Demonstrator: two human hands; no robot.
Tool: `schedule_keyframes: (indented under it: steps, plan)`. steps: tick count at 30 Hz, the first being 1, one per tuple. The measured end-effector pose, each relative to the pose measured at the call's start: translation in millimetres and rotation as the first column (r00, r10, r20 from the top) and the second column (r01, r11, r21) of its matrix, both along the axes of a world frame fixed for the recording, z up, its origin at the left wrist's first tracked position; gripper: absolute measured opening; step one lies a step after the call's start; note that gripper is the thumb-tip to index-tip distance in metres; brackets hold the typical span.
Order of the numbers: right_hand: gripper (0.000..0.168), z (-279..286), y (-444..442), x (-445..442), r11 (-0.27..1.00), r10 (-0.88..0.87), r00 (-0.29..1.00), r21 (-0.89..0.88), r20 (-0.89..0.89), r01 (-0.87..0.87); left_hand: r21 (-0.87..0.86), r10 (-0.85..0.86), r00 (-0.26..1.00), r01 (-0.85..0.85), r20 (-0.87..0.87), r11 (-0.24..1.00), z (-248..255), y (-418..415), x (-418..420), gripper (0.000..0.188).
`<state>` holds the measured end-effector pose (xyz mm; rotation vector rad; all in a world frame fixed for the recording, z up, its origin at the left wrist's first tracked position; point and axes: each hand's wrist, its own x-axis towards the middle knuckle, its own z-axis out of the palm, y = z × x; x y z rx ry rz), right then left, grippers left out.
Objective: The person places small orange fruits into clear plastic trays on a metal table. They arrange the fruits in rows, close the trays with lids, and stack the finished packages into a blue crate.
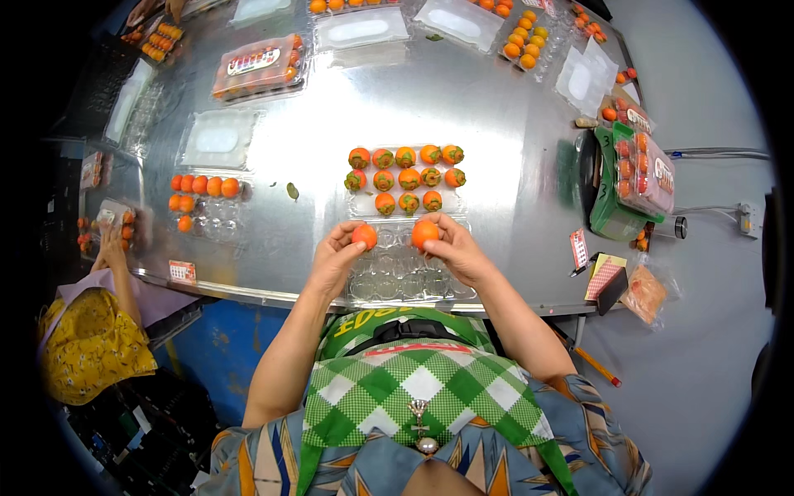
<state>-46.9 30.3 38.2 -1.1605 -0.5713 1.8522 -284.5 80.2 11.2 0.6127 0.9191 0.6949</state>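
Note:
My left hand (337,255) pinches an orange persimmon (364,237) between thumb and fingers. Another persimmon (425,235) is held the same way in my right hand (456,248). Both hands are above the upper edge of the near half of an open clear plastic clamshell pack (406,276), where bare moulded cups show. In the far half, several persimmons (408,178) sit in three rows with green calyxes facing up. The nearest row has three fruits. My fingers partly hide the cups beneath them.
On the metal table (298,248), a partly filled persimmon pack (214,211) lies left, below a closed one (257,65). A green basket (620,217) with packed fruit stands right, near a phone-like dark object (613,290). At far left are a person's hands (110,245).

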Motion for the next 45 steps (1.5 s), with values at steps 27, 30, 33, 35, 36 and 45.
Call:
schedule_keyframes:
  steps: [27, 30, 33, 35, 36, 45]
  plan:
    - [0.039, -32.8, 20.3, -57.5, 0.778, -0.235, 0.396, 0.416, 0.887, -0.470, 0.653, 0.240, 0.614, 0.640, -0.752, 0.404, -14.9, 5.1, -2.2, 0.042]
    - [0.040, -26.3, 18.6, -56.9, 0.880, -0.109, 0.620, 0.365, 0.777, -0.303, 0.640, 0.225, 0.612, 0.630, -0.758, 0.440, -7.7, 3.6, -2.4, 0.040]
    - [0.041, -19.9, 15.8, -52.5, 0.924, -0.045, 0.801, 0.329, 0.597, -0.194, 0.560, 0.053, 0.776, 0.404, -0.628, 0.723, 7.3, -1.2, 2.2, 0.036]
    - [0.041, -15.2, 14.7, -49.2, 0.920, -0.042, 0.867, 0.357, 0.496, -0.160, 0.144, -0.096, 0.963, 0.135, -0.252, 0.980, 24.0, -3.3, 11.3, 0.035]
    - [0.041, -11.2, 15.6, -46.9, 0.912, -0.057, 0.890, 0.387, 0.453, -0.138, 0.138, -0.088, 0.971, 0.121, -0.224, 0.983, 27.3, -3.6, 14.7, 0.036]
    - [0.036, 11.3, 14.4, -46.6, 0.959, -0.094, 0.989, 0.277, 0.115, 0.059, 0.201, 0.003, 0.997, 0.013, -0.080, 0.980, 41.8, -10.9, 28.2, 0.043]
